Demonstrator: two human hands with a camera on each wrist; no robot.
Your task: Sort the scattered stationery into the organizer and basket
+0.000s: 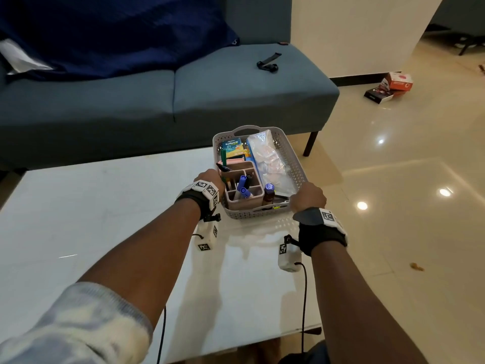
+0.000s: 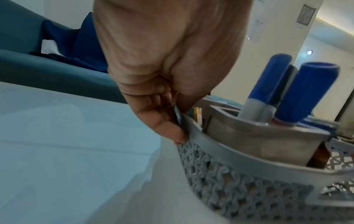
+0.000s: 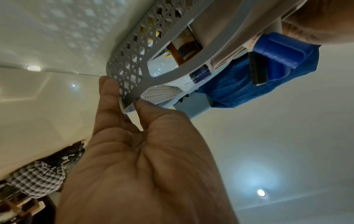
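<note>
At the table's point(image 1: 105, 232) far corner, left hand point(image 1: 210, 179) and right hand point(image 1: 308, 197) each pinch the loaded basket's point(image 1: 294, 153) rim; level, even pulling should keep the organizer point(image 1: 256, 197) upright.

White glossy table point(image 1: 105, 232) in front of blue sofa point(image 1: 157, 101). Grey lattice basket point(image 1: 294, 156) at far right corner, base on tabletop. 1 item directly on surface.

From my head view, my left hand point(image 1: 210, 179) hides its own fingers behind the basket point(image 1: 294, 156) rim. My left wrist view is blurred, and the organizer point(image 2: 268, 136) hides the markers' point(image 2: 310, 91) lower ends.
</note>
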